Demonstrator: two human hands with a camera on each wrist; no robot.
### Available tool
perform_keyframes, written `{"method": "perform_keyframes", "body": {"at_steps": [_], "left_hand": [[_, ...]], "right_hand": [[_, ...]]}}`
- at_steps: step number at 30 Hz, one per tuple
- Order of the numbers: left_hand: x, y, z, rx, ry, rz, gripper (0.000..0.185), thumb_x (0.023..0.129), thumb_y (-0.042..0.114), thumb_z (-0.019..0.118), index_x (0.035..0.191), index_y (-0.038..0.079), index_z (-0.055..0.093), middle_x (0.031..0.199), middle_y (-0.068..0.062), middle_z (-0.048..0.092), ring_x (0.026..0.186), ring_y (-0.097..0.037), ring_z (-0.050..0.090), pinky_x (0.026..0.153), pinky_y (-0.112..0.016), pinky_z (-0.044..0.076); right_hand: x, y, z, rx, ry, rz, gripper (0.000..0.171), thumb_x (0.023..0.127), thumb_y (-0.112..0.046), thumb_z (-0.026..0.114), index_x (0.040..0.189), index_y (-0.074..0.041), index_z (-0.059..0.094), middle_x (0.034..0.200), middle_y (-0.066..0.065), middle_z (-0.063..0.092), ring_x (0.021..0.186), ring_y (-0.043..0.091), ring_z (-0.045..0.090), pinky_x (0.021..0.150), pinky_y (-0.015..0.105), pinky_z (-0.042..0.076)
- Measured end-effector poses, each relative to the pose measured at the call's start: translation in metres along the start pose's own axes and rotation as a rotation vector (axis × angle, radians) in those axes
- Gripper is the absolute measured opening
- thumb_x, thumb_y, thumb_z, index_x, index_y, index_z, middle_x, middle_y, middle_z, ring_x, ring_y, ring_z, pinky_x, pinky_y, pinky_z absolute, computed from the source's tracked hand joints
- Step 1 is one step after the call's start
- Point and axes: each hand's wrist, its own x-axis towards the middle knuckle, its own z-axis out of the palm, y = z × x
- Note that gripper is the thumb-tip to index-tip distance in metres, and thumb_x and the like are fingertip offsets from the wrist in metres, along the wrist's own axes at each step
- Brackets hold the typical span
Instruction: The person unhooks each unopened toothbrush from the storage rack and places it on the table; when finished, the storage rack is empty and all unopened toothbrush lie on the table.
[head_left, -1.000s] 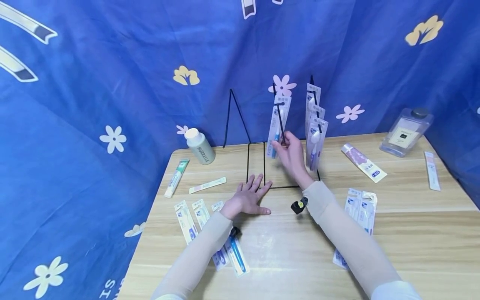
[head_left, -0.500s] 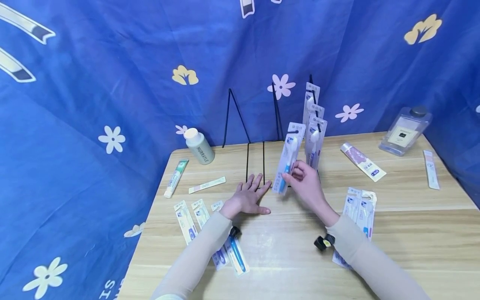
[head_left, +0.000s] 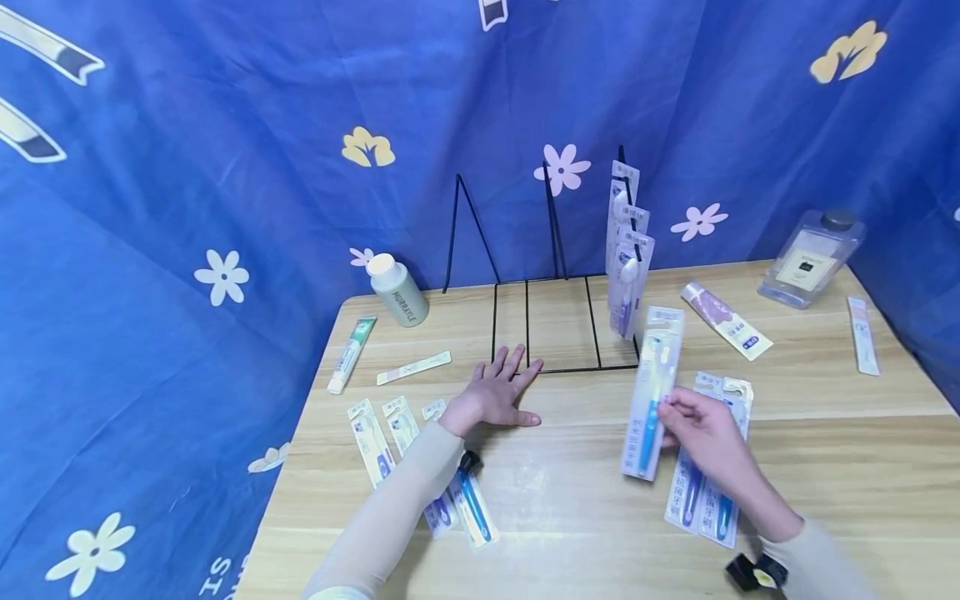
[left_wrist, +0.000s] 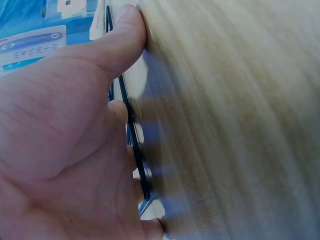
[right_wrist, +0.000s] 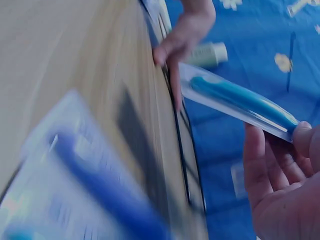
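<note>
Low on your left, three toothbrush packs (head_left: 474, 512) are lying on the counter (head_left: 570, 533), partly under your forearm, while two overlapping packs (head_left: 686, 492) are lying close under your right hand (head_left: 701, 429). With that hand you are pinching a blue-handled toothbrush pack (head_left: 651, 408) by its right edge, below the middle, and you are holding it tilted above the counter (the right wrist view is showing the blue handle best). It is probably feeling light and fairly stiff, with a smooth shell that may be slipping a little under dry fingertips; the flat lower edge is looking like the sound place to hold, as squeezing the raised shell is risking a dent and the thin top is likelier to bend. A little farther off, your left hand (head_left: 493, 398) is spreading its straight fingers at the front wire of the black rack (head_left: 527, 325); whether it is pressing down, you are not showing clearly. Beyond, a tube with a purple end (head_left: 726, 321) is lying on the right, more packs (head_left: 628, 279) are hanging from the rack's right arm, and a blue curtain (head_left: 300, 167) is closing the back.
</note>
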Motion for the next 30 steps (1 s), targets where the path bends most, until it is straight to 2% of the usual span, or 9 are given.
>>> {"method": "perform_keyframes", "body": {"at_steps": [4,7,10,12,15,19,24,30], "left_hand": [[-0.004,0.004,-0.007,0.022,-0.003,-0.008,0.104,0.087,0.075,0.057,0.163,0.04,-0.005,0.17,-0.003,-0.022,0.158,-0.032,-0.018,0.125,-0.065,0.004],[-0.008,0.008,-0.011,0.038,-0.002,-0.01,0.103,0.088,0.075,0.056,0.163,0.038,-0.004,0.171,-0.003,-0.021,0.158,-0.032,-0.017,0.125,-0.064,0.005],[-0.007,0.008,-0.01,0.052,0.005,-0.005,0.102,0.088,0.075,0.055,0.163,0.038,-0.004,0.171,-0.004,-0.019,0.159,-0.032,-0.015,0.125,-0.064,0.007],[-0.006,0.007,-0.01,0.055,0.007,-0.003,0.102,0.089,0.075,0.055,0.163,0.038,-0.003,0.171,-0.004,-0.019,0.159,-0.032,-0.014,0.126,-0.063,0.007],[-0.005,0.007,-0.01,0.054,0.0,-0.009,0.102,0.089,0.075,0.055,0.163,0.038,-0.005,0.171,-0.003,-0.021,0.159,-0.032,-0.015,0.126,-0.063,0.006],[-0.005,0.006,-0.01,0.044,-0.006,-0.014,0.103,0.089,0.075,0.055,0.163,0.039,-0.006,0.17,-0.003,-0.023,0.158,-0.032,-0.016,0.126,-0.064,0.005],[-0.005,0.006,-0.009,0.038,-0.001,-0.006,0.103,0.089,0.074,0.056,0.163,0.038,-0.005,0.171,-0.004,-0.022,0.159,-0.033,-0.016,0.125,-0.064,0.006],[-0.006,0.007,-0.008,0.032,0.001,-0.009,0.103,0.088,0.074,0.057,0.163,0.038,-0.005,0.17,-0.003,-0.022,0.158,-0.032,-0.016,0.125,-0.064,0.007]], "right_hand": [[-0.013,0.009,-0.038,-0.05,0.07,0.095,0.018,0.102,-0.007,0.059,0.106,0.009,0.067,0.082,-0.013,0.073,0.068,0.009,0.071,0.061,0.032,0.061],[-0.021,0.018,-0.067,-0.102,0.122,0.146,0.011,0.101,-0.009,0.061,0.103,-0.006,0.072,0.08,-0.016,0.073,0.064,0.006,0.067,0.057,0.027,0.058],[-0.032,0.029,-0.093,-0.137,0.169,0.21,0.013,0.101,-0.013,0.063,0.095,-0.021,0.072,0.077,-0.017,0.072,0.06,0.004,0.062,0.052,0.024,0.051],[-0.04,0.036,-0.106,-0.163,0.183,0.276,0.014,0.101,-0.017,0.063,0.093,-0.025,0.07,0.074,-0.016,0.071,0.06,0.004,0.061,0.051,0.025,0.049],[-0.049,0.046,-0.119,-0.192,0.163,0.39,0.011,0.102,-0.022,0.062,0.095,-0.019,0.07,0.071,-0.013,0.07,0.059,0.005,0.06,0.05,0.027,0.049],[-0.054,0.057,-0.123,-0.229,0.062,0.494,0.023,0.103,-0.022,0.059,0.108,-0.001,0.067,0.072,-0.006,0.07,0.061,0.007,0.061,0.051,0.028,0.051],[-0.054,0.064,-0.121,-0.214,-0.028,0.538,0.033,0.103,-0.016,0.058,0.118,0.013,0.06,0.077,-0.001,0.071,0.066,0.008,0.065,0.056,0.029,0.056],[-0.052,0.067,-0.123,-0.207,-0.06,0.567,0.037,0.102,-0.019,0.062,0.115,0.015,0.06,0.079,0.002,0.074,0.068,0.011,0.071,0.06,0.03,0.06]]}}
